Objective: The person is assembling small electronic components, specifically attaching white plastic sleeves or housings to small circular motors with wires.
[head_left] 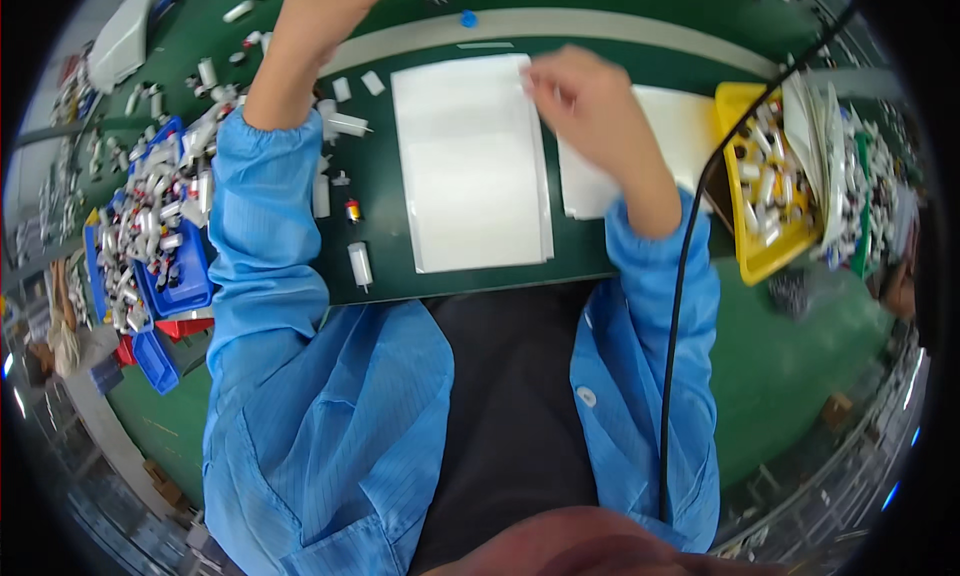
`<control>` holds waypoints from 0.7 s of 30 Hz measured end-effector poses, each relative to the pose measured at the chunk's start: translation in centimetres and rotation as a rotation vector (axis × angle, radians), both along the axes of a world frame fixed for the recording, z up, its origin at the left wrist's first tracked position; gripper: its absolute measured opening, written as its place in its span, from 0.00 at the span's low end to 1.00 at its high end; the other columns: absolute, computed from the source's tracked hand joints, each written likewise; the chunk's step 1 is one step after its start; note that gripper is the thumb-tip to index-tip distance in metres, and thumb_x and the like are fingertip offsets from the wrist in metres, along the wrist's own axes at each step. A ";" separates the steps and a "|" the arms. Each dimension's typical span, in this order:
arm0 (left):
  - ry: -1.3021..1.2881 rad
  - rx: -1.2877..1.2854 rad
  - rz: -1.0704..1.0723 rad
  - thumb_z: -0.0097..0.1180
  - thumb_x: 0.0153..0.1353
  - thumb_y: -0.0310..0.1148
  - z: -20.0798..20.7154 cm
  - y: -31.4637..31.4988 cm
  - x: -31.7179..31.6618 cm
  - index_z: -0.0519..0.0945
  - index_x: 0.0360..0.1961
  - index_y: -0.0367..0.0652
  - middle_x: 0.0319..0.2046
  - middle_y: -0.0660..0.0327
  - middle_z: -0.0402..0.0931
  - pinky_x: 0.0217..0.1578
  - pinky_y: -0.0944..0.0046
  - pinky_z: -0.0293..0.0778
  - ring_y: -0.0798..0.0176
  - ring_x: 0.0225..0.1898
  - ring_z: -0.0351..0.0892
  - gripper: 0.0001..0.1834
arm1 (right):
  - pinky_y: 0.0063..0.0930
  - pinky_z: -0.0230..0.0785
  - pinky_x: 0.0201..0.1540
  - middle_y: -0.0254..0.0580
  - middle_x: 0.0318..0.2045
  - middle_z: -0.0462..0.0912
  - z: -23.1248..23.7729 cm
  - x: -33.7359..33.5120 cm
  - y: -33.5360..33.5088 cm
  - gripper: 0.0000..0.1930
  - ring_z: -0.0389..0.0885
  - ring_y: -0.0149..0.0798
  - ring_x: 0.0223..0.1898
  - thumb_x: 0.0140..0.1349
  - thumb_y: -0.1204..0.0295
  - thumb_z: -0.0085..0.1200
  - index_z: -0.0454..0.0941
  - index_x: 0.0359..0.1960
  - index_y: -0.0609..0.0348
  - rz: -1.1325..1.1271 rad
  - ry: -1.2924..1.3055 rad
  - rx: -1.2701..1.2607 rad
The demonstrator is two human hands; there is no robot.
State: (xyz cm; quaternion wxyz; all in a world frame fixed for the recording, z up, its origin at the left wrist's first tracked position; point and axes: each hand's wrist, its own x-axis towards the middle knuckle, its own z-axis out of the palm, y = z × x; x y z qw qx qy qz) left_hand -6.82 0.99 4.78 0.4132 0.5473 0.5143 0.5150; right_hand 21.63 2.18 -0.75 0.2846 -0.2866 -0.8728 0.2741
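Observation:
A stack of white sheets [475,176] lies on the green tabletop in front of me, its lower right edges slightly offset. At its upper right corner is my right hand [585,106], fingers curled and tips pinched over the sheet's edge. What they hold, if anything, is too small and blurred to make out. My left hand [330,6] reaches out at the top edge of the picture, beyond the stack's upper left. Its fingers are mostly cut off by the frame. Under the right forearm lie more white sheets [588,188], partly hidden.
Blue bins [185,294] heaped with small white cylindrical parts stand at left. A yellow bin [765,261] of similar parts is at right, crossed by a black cable [683,276]. One loose cylinder [360,266] lies near the table's front edge. A blue cap [468,19] sits beyond the stack.

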 end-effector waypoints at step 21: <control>1.082 0.264 0.253 0.61 0.59 0.46 -9.5 15.1 -10.3 0.78 0.57 0.49 0.52 0.47 0.78 0.58 0.49 0.72 0.42 0.54 0.78 0.25 | 0.40 0.74 0.47 0.51 0.37 0.76 1.1 -1.1 -3.7 0.07 0.78 0.51 0.41 0.50 0.82 0.57 0.77 0.32 0.67 -0.030 -0.241 0.120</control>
